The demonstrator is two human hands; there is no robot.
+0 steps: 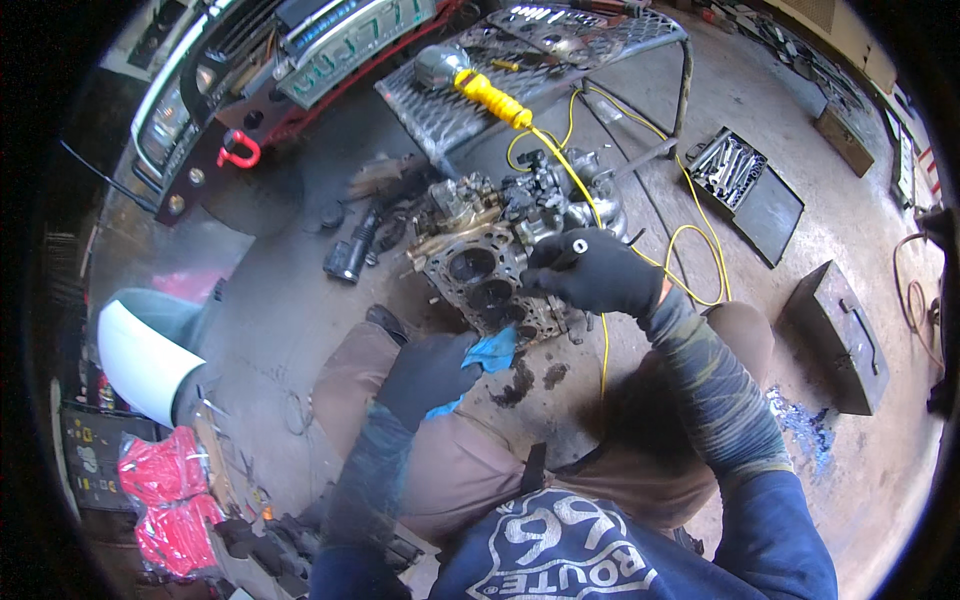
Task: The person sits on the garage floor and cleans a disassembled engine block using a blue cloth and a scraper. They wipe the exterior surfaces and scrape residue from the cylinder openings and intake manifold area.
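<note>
An engine block [489,280] with open cylinder bores stands on the floor between my legs, metal parts still attached at its far side. My left hand [432,377], in a black glove, is closed on a blue cloth [490,352] beside the block's near left corner. Above the block's right side, my gloved right hand [610,275] is closed around a dark tool [571,252] with a small, pale round end. The glove hides most of the tool, so its exact kind cannot be made out.
A yellow-handled work lamp [492,98] lies on a metal mesh table [420,118] beyond the engine. Its yellow cord [572,172] hangs across the engine to the floor. An open wrench case [738,172] and a grey toolbox [838,335] sit at right. A vehicle's red tow hook [240,150] is far left.
</note>
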